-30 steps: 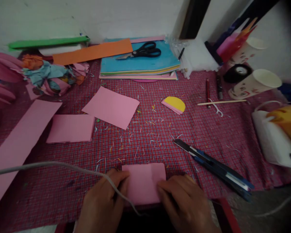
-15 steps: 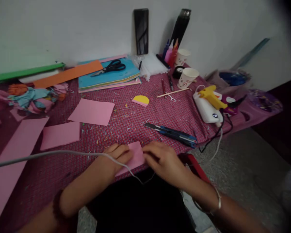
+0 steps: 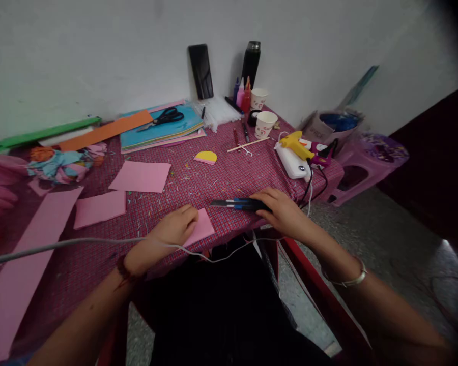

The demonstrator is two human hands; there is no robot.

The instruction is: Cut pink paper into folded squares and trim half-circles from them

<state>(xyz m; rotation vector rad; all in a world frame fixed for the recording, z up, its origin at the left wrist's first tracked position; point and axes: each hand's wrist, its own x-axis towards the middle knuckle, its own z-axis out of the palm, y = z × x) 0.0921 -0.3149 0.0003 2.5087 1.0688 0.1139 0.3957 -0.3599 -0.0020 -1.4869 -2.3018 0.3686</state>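
My left hand (image 3: 175, 225), its fingers curled, presses a folded piece of pink paper (image 3: 203, 226) against the table's front edge. My right hand (image 3: 284, 212) is closed round the handle of a blue and black utility knife (image 3: 238, 204). The knife lies low over the cloth with its blade out, pointing left, just beyond the pink paper. Further back are a square pink sheet (image 3: 141, 176), a small stack of pink paper (image 3: 100, 208) and a yellow half-round piece (image 3: 206, 156). A white cable (image 3: 110, 240) crosses in front of my left wrist.
Scissors (image 3: 164, 118) lie on coloured sheets (image 3: 137, 138) at the back. A paper cup (image 3: 266, 124) stands near glue bottles (image 3: 241, 95). On the right, a yellow glue gun (image 3: 297, 146) rests on a white power bank (image 3: 294, 165). A long pink strip (image 3: 30, 264) lies left.
My right hand has left the pink paper, moved right and taken hold of the utility knife. My left hand stays on the paper. The camera view has shifted.
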